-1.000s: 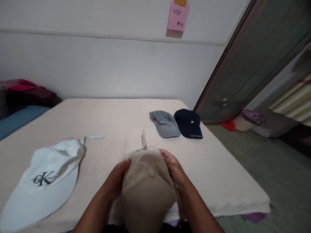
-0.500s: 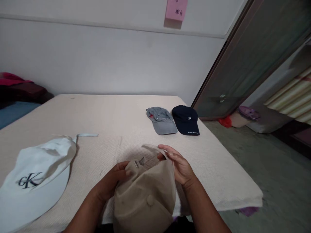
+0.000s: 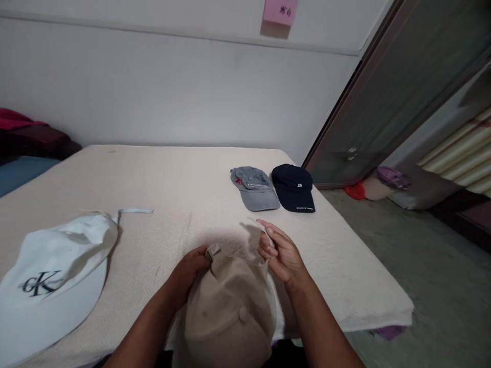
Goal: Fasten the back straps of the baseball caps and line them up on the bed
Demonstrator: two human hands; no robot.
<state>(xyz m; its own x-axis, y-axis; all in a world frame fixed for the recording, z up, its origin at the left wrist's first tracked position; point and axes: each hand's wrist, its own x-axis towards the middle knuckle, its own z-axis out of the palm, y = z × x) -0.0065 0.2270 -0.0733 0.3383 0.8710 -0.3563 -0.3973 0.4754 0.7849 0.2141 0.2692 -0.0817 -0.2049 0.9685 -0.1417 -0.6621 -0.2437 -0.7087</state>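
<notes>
A beige cap lies at the near edge of the cream-covered bed, its back facing away from me. My left hand grips the back of the cap by the buckle end of the strap. My right hand pinches the loose strap end, pulled up and out to the right. A white cap with a dark logo and a trailing strap rests at the left.
A grey cap and a navy cap sit side by side at the bed's far right. Beyond the right edge are bare floor and a glass sliding door. Dark bedding lies at far left. A pink note hangs on the wall.
The cap's back strap has come open: my right hand moved right, drawing the strap end out, while my left hand stayed on the buckle side. The view shifted slightly.
</notes>
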